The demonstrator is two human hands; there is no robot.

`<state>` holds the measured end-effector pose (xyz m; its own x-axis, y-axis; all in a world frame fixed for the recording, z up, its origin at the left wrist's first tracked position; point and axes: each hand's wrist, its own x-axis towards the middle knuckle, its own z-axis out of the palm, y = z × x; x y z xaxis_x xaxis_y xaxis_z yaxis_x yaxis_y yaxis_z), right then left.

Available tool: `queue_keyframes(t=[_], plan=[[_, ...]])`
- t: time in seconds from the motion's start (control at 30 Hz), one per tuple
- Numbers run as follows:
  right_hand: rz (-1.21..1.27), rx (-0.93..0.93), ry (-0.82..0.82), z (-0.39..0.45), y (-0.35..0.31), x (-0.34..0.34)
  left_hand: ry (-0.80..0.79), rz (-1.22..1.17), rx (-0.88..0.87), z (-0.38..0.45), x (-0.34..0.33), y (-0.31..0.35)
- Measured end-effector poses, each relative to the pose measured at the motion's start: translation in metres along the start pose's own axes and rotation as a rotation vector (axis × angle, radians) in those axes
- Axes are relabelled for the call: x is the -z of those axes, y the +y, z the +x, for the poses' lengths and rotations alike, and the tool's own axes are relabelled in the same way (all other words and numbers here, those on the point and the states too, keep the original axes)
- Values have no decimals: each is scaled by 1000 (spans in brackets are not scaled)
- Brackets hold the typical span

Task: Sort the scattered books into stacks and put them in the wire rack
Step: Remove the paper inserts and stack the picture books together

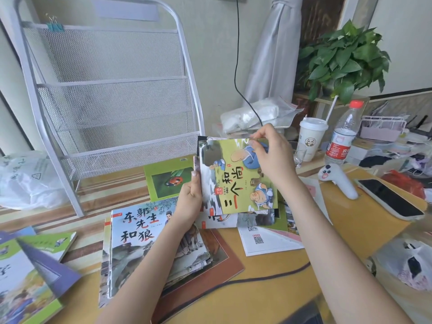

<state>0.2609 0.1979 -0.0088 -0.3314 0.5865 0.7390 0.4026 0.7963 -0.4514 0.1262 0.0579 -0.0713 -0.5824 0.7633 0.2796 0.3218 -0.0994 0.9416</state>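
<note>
Both hands hold a small bundle of picture books point(231, 183) upright above the table, a green cover with cartoon monks facing me, turned sideways. My left hand point(190, 197) grips the bundle's left edge. My right hand point(272, 157) pinches its top right corner. Below my left forearm lies a stack of books point(138, 244) topped by a cover with large Chinese characters. A green ladybird book point(167, 181) lies behind it. More books point(30, 270) are scattered at the lower left, and others point(268, 235) lie under the held bundle. The white wire rack point(112, 101) stands empty at the back left.
A lidded cup with a straw point(312, 139), a water bottle point(343, 134), a white controller point(339, 181) and a phone point(390, 198) sit to the right. A plastic bag point(25, 178) lies left of the rack. A black cable point(245, 281) crosses the table. A potted plant point(343, 59) stands behind.
</note>
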Motion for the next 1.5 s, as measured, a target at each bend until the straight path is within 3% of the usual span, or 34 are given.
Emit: queue_keyframes(t=[0.13,0.23,0.4,0.8,1.17,1.3,1.37,1.5], plan=[[53,-40,-44,-3,-2,-7,-4,-20,-12,1,0,-1],[145,-112,93,-10,-3,-10,-45,-2,5,2,0,-6],[198,-388,400,-17,20,-4,-97,-5,74,3,2,-8],[324,-851,583,-50,42,-5,-81,-137,144,4,2,-11],[281,-338,171,-24,27,16,-189,-39,141,14,8,-7],[221,-253,48,-26,26,13,-363,-322,245,7,10,7],[168,-168,-7,-31,22,7,-443,-303,198,1,9,13],[178,-19,-59,-40,15,1,-361,-166,147,-3,8,11]])
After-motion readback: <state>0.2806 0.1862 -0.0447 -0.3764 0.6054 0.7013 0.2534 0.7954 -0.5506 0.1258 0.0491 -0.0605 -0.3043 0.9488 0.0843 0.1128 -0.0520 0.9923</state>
